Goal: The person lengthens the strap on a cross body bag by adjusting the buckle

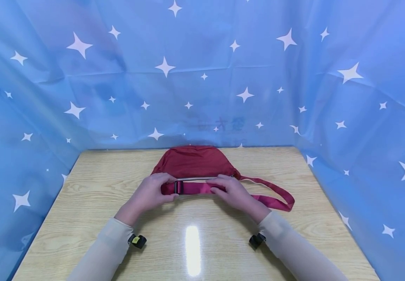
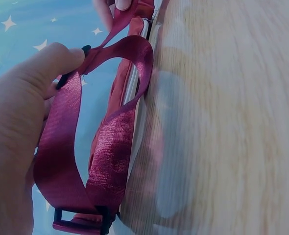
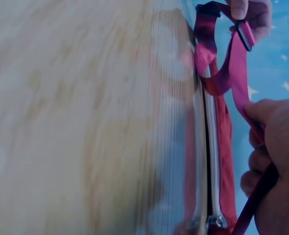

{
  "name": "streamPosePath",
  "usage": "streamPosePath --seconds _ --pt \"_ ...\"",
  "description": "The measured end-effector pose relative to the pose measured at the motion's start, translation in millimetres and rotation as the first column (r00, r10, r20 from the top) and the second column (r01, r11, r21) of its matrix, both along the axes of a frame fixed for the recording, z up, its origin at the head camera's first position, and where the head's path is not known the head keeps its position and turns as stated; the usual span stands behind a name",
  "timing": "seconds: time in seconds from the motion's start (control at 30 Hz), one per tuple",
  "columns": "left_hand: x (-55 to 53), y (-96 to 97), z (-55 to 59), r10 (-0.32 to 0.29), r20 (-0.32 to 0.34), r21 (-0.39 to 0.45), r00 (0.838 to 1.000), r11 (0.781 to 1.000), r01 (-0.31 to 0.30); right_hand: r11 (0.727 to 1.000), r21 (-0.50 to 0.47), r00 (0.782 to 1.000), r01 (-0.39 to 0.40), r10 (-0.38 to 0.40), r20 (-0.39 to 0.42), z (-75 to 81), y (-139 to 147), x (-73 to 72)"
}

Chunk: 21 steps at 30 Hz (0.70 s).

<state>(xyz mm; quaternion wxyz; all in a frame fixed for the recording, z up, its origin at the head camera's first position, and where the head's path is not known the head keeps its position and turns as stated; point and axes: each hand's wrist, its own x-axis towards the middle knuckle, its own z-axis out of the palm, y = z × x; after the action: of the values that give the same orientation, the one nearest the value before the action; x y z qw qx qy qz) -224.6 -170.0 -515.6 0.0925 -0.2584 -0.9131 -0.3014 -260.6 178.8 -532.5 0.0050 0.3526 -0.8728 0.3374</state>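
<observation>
Pinching the crimson webbing strap [image 1: 198, 189] at a black slider buckle [image 1: 178, 187], the left hand [image 1: 152, 191] sits just left of centre in the head view, its thumb and fingers bent round the band. The right hand [image 1: 234, 194], just right of centre, grips the same strap between thumb and curled fingers, the band running taut between the two. In the left wrist view, the strap droops in a loop to a second black buckle [image 2: 81, 220] at the lower left. Behind the hands, the dark red waist bag [image 1: 197, 162] lies at the middle of the head view, its silvery zipper [image 3: 211, 156] along the near edge. More strap curves out to the right of the bag and doubles back. Pale sleeves reach in from the bottom corners. Beneath lies a wood-grain table [image 1: 93, 175]; beyond, a blue curtain [image 1: 202, 47] with white stars fills the upper half.
</observation>
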Motion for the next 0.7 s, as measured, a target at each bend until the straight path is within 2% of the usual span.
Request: streamPosePath --seconds 0.43,0.7 --pt "-0.4 -1.6 -1.3 0.000 0.002 -0.013 1.000 1.000 0.000 1.000 0.025 1.000 0.007 -0.008 0.028 0.5 7.6 -3.4" --pt "-0.6 -1.1 -1.2 -0.001 0.003 -0.021 1.000 1.000 0.001 0.999 0.025 0.997 0.021 -0.023 0.072 2.5 10.2 -3.7"
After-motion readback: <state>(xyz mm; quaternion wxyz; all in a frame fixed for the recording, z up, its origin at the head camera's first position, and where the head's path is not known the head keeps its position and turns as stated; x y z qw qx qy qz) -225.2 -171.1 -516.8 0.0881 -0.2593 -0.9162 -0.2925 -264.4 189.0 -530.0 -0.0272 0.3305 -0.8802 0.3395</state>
